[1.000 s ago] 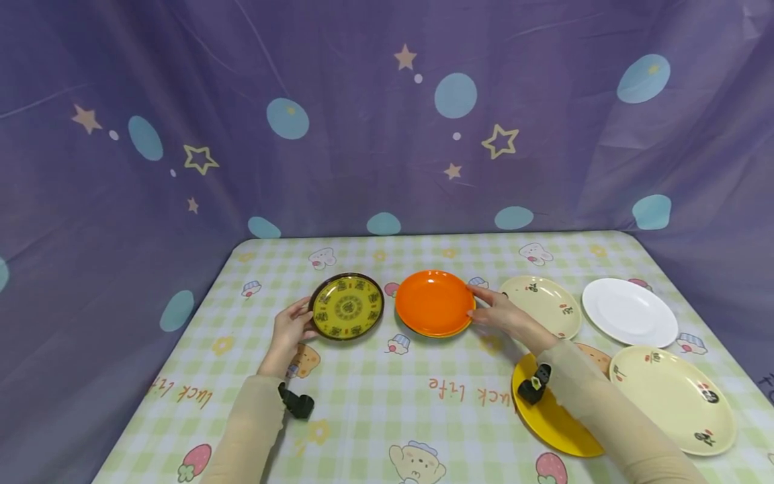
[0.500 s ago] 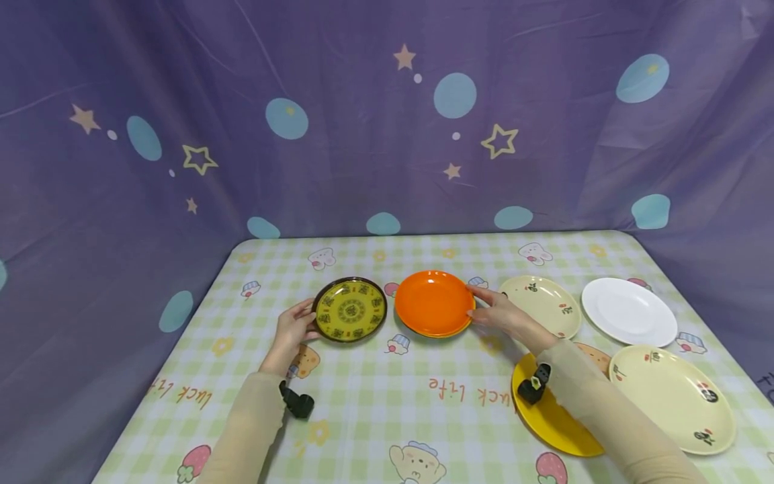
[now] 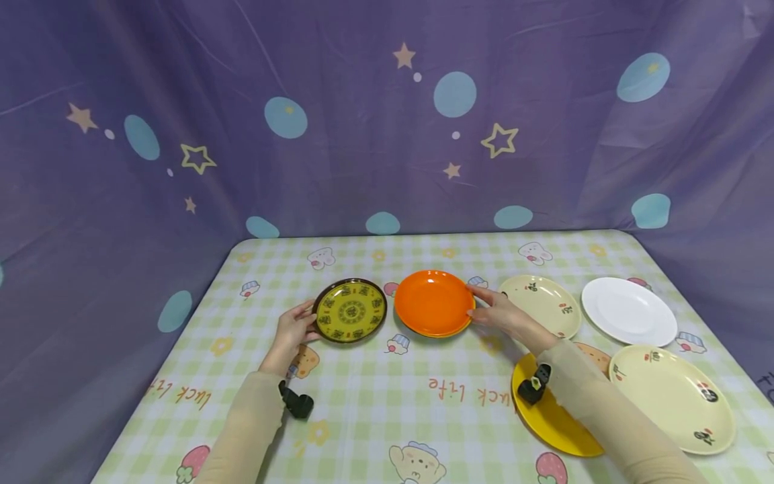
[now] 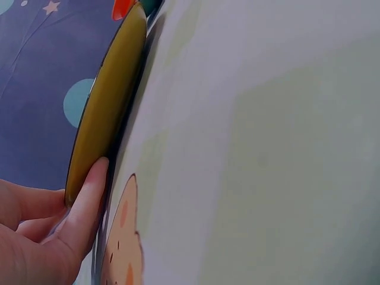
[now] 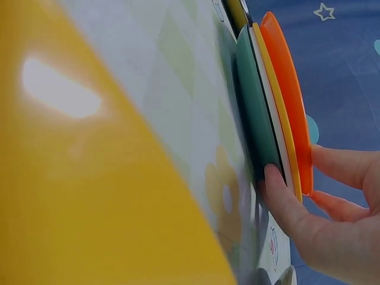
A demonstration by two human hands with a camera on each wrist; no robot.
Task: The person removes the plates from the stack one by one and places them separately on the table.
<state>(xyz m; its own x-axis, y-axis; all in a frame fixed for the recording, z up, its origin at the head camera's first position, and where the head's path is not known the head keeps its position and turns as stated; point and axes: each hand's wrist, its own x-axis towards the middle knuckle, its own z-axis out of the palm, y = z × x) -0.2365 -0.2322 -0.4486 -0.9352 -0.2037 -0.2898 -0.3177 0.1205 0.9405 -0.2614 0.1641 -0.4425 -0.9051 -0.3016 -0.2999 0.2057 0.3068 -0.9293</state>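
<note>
My left hand [image 3: 292,330] holds a round olive-yellow plate [image 3: 351,310] with a dark rim and printed pattern by its left edge. In the left wrist view, fingers and thumb pinch that plate's [image 4: 110,101] near edge, low at the tablecloth; whether it touches the cloth I cannot tell. Just right of it, a round orange plate [image 3: 434,304] tops a stack. My right hand [image 3: 498,312] grips this stack at its right edge. The right wrist view shows yellow, white and teal plates [image 5: 256,101] beneath the orange plate [image 5: 291,95], with fingers at its rim and another against the teal one.
Right of the stack lie a small cream oval plate [image 3: 540,306], a white oval plate [image 3: 629,312] and a larger cream oval plate [image 3: 671,400]. A yellow plate [image 3: 553,420] lies partly under my right forearm. A purple curtain [image 3: 363,181] hangs behind the table.
The olive-yellow plate and my left hand have shifted slightly to the right and nearer to me, mostly in the first half second. My right hand and the orange-topped stack look unmoved.
</note>
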